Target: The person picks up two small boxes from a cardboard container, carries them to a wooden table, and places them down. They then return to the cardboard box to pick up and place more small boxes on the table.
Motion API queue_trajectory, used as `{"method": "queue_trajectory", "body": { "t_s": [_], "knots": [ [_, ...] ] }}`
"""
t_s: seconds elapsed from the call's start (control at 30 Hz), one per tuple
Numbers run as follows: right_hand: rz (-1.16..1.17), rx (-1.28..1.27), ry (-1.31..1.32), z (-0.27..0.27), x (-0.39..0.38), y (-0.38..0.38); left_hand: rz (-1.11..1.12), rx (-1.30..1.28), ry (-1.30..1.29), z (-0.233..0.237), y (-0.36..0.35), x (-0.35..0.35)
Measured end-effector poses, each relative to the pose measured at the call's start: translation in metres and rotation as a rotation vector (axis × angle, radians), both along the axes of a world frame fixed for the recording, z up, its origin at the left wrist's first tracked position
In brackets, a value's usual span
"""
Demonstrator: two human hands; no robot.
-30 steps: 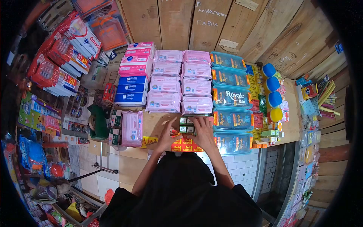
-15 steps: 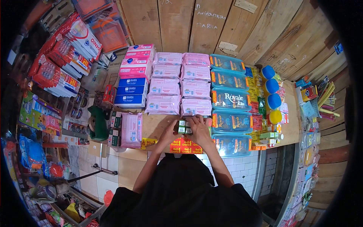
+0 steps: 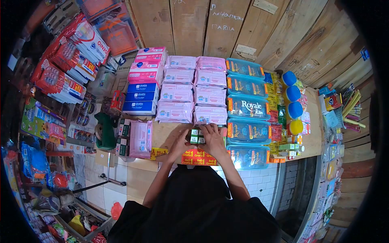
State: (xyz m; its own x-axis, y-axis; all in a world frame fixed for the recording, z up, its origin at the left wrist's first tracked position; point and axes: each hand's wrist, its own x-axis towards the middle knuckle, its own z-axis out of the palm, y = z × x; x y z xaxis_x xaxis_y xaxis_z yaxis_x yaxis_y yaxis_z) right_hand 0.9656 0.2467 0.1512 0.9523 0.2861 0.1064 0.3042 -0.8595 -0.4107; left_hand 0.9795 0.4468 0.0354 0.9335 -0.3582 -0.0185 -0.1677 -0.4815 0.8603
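Note:
A small cluster of green-and-white boxes (image 3: 197, 137) stands near the front edge of the wooden table, between my two hands. My left hand (image 3: 179, 145) presses against the cluster's left side, with its fingers curled inward. From the right, my right hand (image 3: 214, 139) bends its fingers over the cluster's far right corner and side. Just in front lies a red-and-yellow "Beli 1 Gratis" strip (image 3: 196, 155). Directly behind the boxes are pink wipes packs (image 3: 210, 115). My fingers partly cover the boxes.
Teal Royale packs (image 3: 249, 107) stand in a column to the right, with blue-lidded tubs (image 3: 293, 93) beyond them. Blue Grandia boxes (image 3: 139, 97) are at the back left. A single pink pack (image 3: 141, 139) and a green tape dispenser (image 3: 105, 131) sit further left.

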Motion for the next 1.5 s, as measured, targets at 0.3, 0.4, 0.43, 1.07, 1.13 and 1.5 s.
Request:
{"method": "queue_trajectory", "body": {
  "t_s": [0.3, 0.4, 0.43, 1.07, 1.13, 1.5],
  "knots": [
    [0.008, 0.154, 0.018, 0.018, -0.007, -0.007, 0.124, -0.047, -0.039, 0.019, -0.002, -0.022],
    [0.002, 0.203, 0.001, 0.031, -0.015, -0.007, 0.220, -0.150, 0.029, 0.021, -0.002, -0.038],
    [0.006, 0.231, -0.015, 0.031, -0.018, -0.008, 0.256, -0.176, 0.025, 0.020, -0.003, -0.044],
    [0.137, 0.402, -0.010, -0.011, -0.069, -0.008, -0.325, -0.142, 0.889, -0.008, 0.023, -0.108],
    [0.104, 0.403, -0.063, -0.004, -0.072, -0.002, -0.402, -0.104, 0.831, -0.007, 0.029, -0.100],
    [-0.130, 0.607, 0.018, -0.020, -0.127, 0.047, -0.606, 0.141, 0.798, -0.059, 0.077, -0.097]
  ]
}}
